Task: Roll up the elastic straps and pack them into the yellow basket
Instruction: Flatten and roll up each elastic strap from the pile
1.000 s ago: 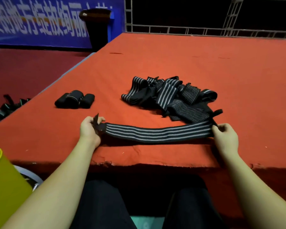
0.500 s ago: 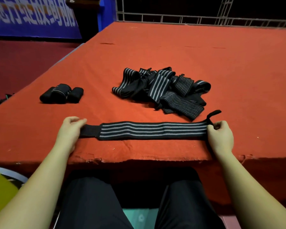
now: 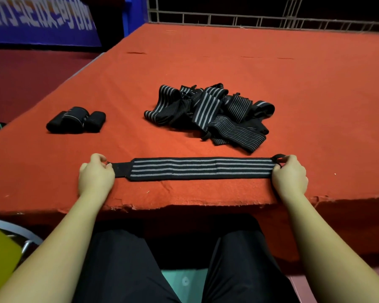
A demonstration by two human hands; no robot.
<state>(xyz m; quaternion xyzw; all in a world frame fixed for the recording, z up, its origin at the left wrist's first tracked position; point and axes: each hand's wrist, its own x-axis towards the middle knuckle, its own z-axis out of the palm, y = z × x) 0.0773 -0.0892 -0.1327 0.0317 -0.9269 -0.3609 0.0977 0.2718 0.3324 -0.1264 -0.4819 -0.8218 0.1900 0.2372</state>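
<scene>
A strap [image 3: 202,169] is lying flat along the near edge of the bench [image 3: 315,84], running left to right. The left hand [image 3: 96,176] is sitting at its left end and the right hand [image 3: 290,174] at its right end. A pile of loose straps [image 3: 208,112] is lying just beyond it, toward the middle. Three rolled straps [image 3: 76,120] are resting side by side at far left of the pile. A basket [image 3: 0,256] is standing off the bench at near left, below its edge.

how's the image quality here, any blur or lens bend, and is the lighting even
Head view: the flat strap, both hands and the strap pile are sharp; the blue banner lettering is smeared; wide-angle bend curves the table's near edge; light falls on the red table, the background stays dark.
</scene>
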